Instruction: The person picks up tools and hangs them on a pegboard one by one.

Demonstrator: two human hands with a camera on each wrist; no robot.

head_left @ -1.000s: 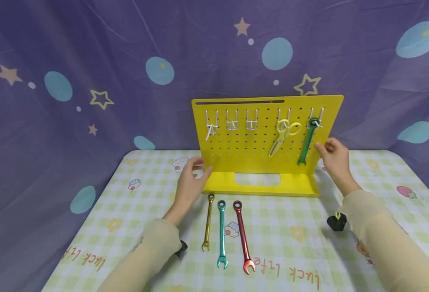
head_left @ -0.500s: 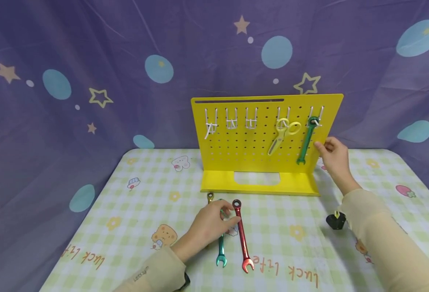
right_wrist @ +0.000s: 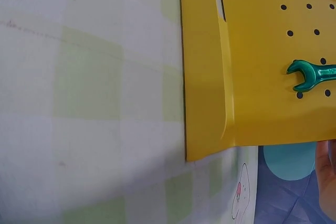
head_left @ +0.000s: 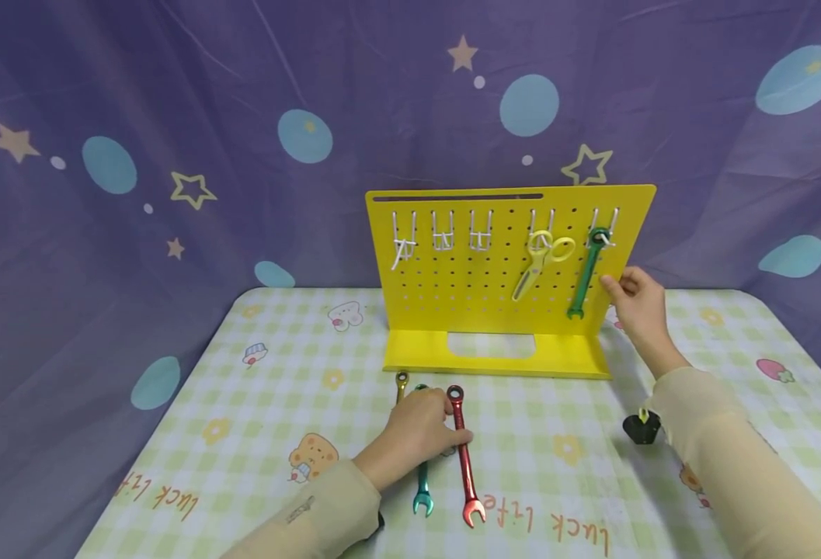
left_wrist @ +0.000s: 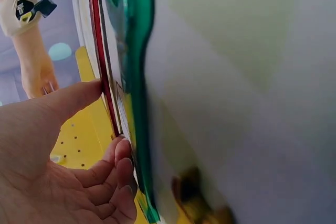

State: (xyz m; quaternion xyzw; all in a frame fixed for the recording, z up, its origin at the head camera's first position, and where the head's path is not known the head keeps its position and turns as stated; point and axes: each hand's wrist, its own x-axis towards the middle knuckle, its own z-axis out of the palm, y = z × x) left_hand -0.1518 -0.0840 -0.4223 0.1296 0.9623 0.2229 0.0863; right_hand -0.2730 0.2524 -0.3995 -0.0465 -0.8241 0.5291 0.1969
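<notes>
My left hand (head_left: 417, 427) is over the wrenches on the table, its thumb and fingertips pinching the red combination wrench (head_left: 467, 473), which still lies flat. Beneath this hand lies the teal combination wrench (head_left: 422, 489), partly covered; beside it only the ring end of the gold wrench (head_left: 401, 379) shows. In the left wrist view, the thumb (left_wrist: 79, 98) touches the red wrench (left_wrist: 97, 30). My right hand (head_left: 641, 310) grips the right edge of the upright yellow pegboard (head_left: 466, 303), thumb in front. A green wrench (head_left: 585, 276) hangs close to that thumb.
Yellow-handled scissors (head_left: 539, 260) hang on a hook left of the green wrench. Several white hooks (head_left: 443, 237) on the left side of the board hold nothing. A checkered cloth (head_left: 277, 411) covers the table; a purple curtain (head_left: 207, 116) hangs behind.
My left hand has left the board's lower left corner and come forward and right to the red wrench, now pinching it. My right hand has stayed on the board's edge.
</notes>
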